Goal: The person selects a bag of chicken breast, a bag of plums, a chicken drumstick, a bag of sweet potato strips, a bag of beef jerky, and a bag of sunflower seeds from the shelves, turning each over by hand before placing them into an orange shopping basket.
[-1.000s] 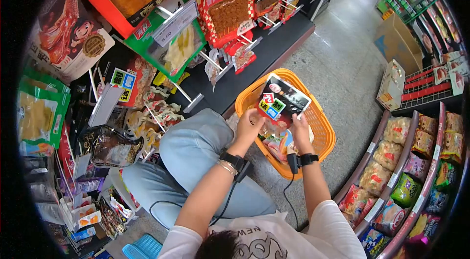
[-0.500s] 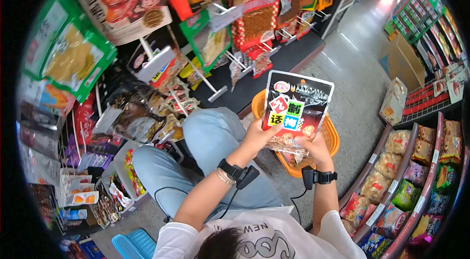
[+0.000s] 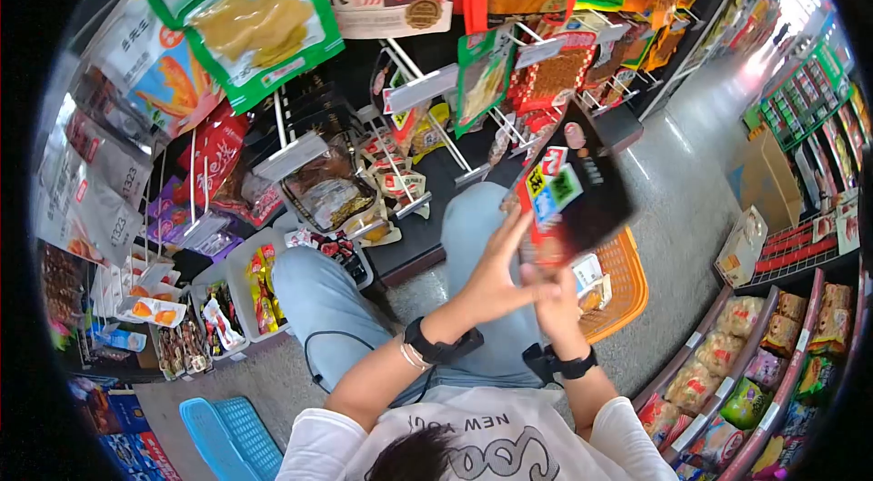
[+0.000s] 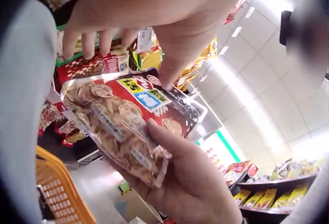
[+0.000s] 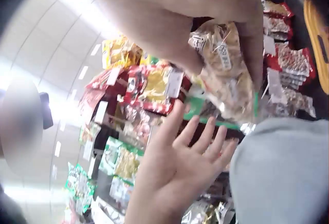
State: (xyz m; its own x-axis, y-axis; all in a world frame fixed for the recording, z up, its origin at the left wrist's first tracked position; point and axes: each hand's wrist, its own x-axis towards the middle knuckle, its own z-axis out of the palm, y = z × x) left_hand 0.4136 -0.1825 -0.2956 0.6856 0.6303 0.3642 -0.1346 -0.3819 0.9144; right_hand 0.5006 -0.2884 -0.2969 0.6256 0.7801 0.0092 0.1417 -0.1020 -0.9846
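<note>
In the head view a black and red bag of preserved plums [image 3: 582, 185] is held up in front of the knees, tilted and slightly blurred. My right hand [image 3: 556, 301] grips it by its lower end. The left wrist view shows the right thumb lying over the clear window of the bag [image 4: 110, 126], where individually wrapped pieces show. My left hand [image 3: 500, 263] is beside the bag, fingers extended. Seen from the right wrist, the left hand [image 5: 177, 170] is spread with its palm bare, apart from the bag [image 5: 226, 70].
An orange basket [image 3: 618, 295] with packets inside stands on the floor by the right knee. Hooks with hanging snack packs [image 3: 264, 22] fill the rack ahead and left. A blue basket [image 3: 238, 445] is at the lower left, and shelves of packets [image 3: 718, 354] line the right side.
The bag has come up from over the orange basket and tilted. Both hands held it earlier; my left hand has let go. The head view has swung left toward the rack.
</note>
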